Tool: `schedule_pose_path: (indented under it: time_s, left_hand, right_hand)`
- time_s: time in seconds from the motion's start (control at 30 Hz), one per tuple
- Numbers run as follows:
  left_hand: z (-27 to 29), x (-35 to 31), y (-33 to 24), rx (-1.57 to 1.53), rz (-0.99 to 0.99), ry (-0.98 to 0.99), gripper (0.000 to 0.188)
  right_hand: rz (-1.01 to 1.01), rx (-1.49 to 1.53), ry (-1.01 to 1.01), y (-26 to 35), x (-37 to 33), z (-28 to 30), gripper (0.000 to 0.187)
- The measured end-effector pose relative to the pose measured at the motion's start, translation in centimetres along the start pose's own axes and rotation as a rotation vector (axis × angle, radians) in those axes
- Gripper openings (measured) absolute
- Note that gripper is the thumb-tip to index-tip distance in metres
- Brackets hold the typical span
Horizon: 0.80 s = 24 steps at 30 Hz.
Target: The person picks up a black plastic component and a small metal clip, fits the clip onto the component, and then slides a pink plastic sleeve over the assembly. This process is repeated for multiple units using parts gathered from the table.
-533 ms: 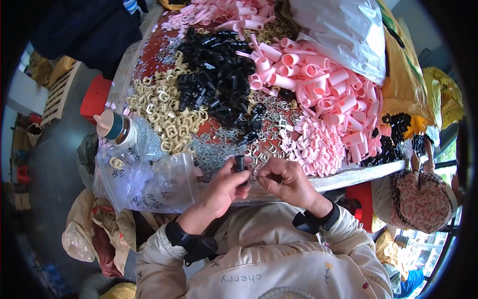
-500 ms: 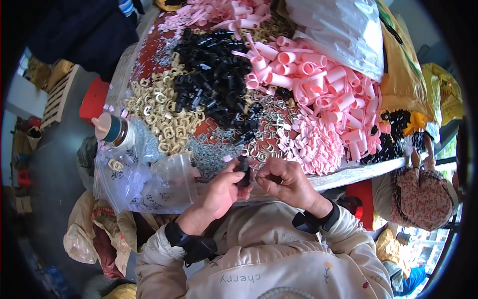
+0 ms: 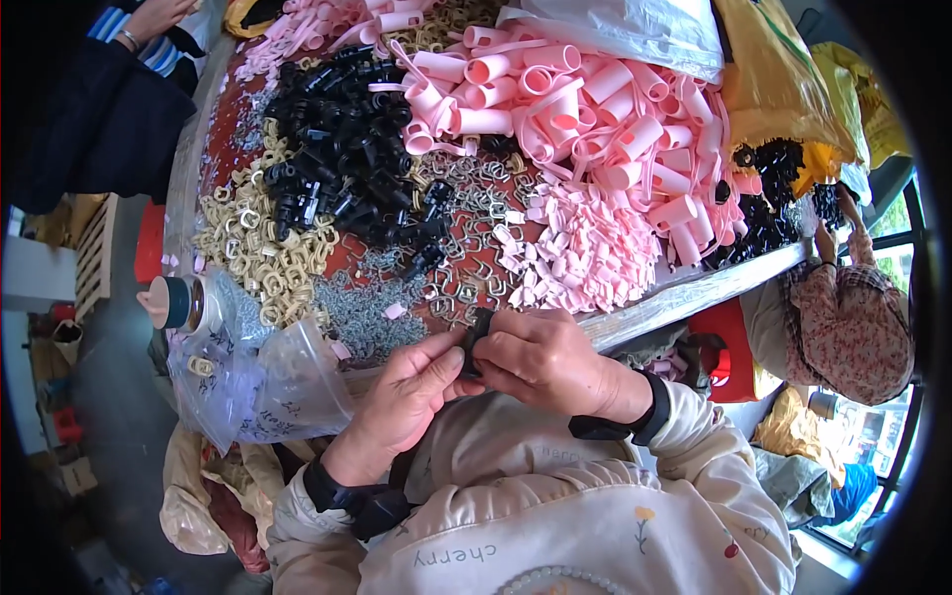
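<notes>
A small black cylindrical plastic part (image 3: 477,342) is held near the edge of the red-topped table (image 3: 694,289), clamped between the left hand's (image 3: 405,389) thumb and fingers; the right hand's (image 3: 545,363) fingers curl against it, exact grip hidden, probably steadying it. Beyond lie silvery metal clips (image 3: 464,203) and flat pink plastic pieces (image 3: 585,243), presumably within easy reach.

Ring buckles (image 3: 273,248) lay toward the left of the table (image 3: 684,285), with plastic clips (image 3: 342,149) to their right and strapped tubes (image 3: 620,119) further right. Loose tabs (image 3: 585,243) spread before the tubes; metal hooks (image 3: 468,218) lay between tabs and clips. A sack (image 3: 783,84) stood right of the tubes. A jar (image 3: 193,302) was left of the buckles, zip bags (image 3: 263,387) before it. The left hand (image 3: 402,392) and right hand (image 3: 545,362) were at the near edge, a small part (image 3: 474,342) between them.
</notes>
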State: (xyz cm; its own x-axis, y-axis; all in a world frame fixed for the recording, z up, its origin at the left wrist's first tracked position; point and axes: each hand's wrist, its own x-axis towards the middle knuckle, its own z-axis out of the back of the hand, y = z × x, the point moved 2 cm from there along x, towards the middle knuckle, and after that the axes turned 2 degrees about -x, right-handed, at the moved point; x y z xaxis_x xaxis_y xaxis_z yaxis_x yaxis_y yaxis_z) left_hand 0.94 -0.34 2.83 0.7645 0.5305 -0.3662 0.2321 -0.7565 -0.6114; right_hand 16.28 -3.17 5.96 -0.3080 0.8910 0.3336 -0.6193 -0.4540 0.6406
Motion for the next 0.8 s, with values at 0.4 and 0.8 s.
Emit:
schedule_pose_path:
  time_s: [0.4,0.8]
  left_hand:
    - [2.2,-1.1,1.0,-0.151,0.064,0.047,0.028]
    - [4.5,-1.3,-0.3,-0.332,-0.028,-0.082,0.013]
  right_hand:
    - [-0.078,0.080,0.198,0.4,1.8,-1.9,0.012]
    - [-0.148,-0.603,0.301,-8.9,4.3,-1.5,0.022]
